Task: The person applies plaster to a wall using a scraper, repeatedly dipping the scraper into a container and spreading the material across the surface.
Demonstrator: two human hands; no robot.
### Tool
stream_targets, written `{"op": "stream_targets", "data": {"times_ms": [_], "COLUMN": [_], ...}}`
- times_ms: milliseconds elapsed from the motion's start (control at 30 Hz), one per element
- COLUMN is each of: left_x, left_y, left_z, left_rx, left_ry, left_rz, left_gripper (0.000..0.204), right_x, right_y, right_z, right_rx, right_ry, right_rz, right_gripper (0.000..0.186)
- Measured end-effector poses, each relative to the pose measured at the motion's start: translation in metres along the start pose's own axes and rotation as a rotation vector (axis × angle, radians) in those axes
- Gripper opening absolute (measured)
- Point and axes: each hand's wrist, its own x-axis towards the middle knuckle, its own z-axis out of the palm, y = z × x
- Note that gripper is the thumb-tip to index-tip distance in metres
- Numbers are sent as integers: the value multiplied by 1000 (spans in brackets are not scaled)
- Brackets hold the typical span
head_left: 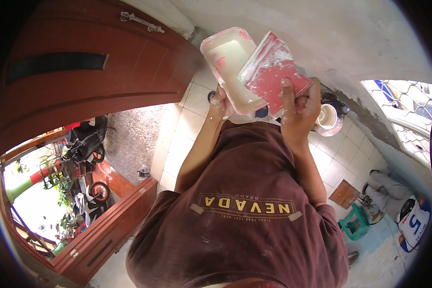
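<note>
My left hand [218, 102] grips the near left edge of a shallow rectangular tray [214, 65], pinkish red under white smears. Smooth off-white putty [230, 60] coats its inside. In my right hand [301, 106] is a flat red plastic putty spreader [272, 77], pinched with the thumb on its upper face. White putty streaks the spreader, thickest along its far left edge. The spreader is tilted over the right part of the tray and hides some of it; whether the two touch I cannot tell. White specks dot my left wrist.
A brown-red door [101, 81] stands at the left, beside a doorway with motorbikes outside. A pale wall [317, 29] rises ahead. Right of my right hand, a whitish tub [327, 116] sits on the tiled floor. Farther right are a green stool [354, 222] and another person [413, 223].
</note>
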Motion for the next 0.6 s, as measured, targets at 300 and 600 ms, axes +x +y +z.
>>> {"op": "stream_targets", "data": {"times_ms": [300,600], "left_x": [2,6], "left_y": [-23,-35], "left_z": [10,14], "left_rx": [334,371], "left_ry": [78,43], "left_rz": [-110,-247], "left_gripper": [106,114], "right_x": [30,30], "right_y": [25,42], "right_z": [-30,-33], "right_rx": [113,304], "right_ry": [21,-52], "right_rz": [27,-17], "right_gripper": [18,20]}}
